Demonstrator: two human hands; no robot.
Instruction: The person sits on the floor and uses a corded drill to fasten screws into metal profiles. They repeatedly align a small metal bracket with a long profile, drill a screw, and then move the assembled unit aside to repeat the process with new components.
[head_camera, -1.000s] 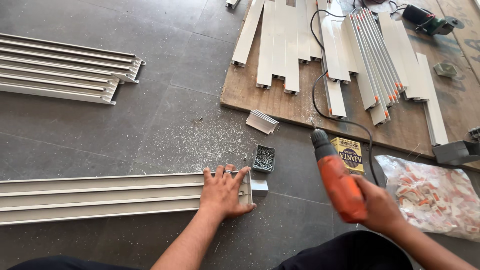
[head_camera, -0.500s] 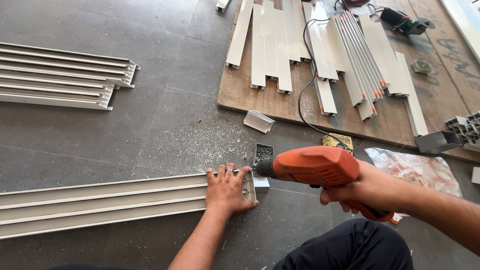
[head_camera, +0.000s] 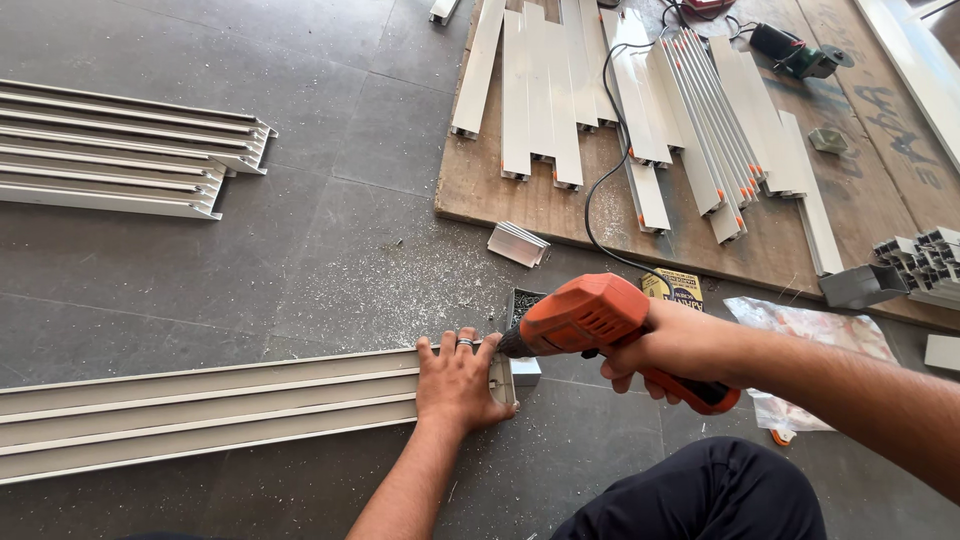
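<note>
A long pale aluminium track profile (head_camera: 200, 405) lies on the grey floor, running from the left edge to the middle. My left hand (head_camera: 458, 380) presses flat on its right end, fingers spread, a ring on one finger. My right hand (head_camera: 672, 345) grips an orange corded power drill (head_camera: 590, 318). The drill lies level and its nose points left at the profile's end, right beside my left fingers. A small white block (head_camera: 524, 371) sits at that end, under the drill nose.
A wooden board (head_camera: 780, 235) at the back carries several cut aluminium pieces and a grinder (head_camera: 795, 50). More profiles (head_camera: 120, 150) lie stacked at the far left. A small box of screws (head_camera: 522, 300), a short offcut (head_camera: 518, 243) and a plastic bag (head_camera: 810, 325) lie nearby. My knee (head_camera: 700, 495) is at the bottom.
My right hand has turned the drill from upright to level and swung it left, bringing its nose up to the profile's end. My left hand stays pressed on the profile.
</note>
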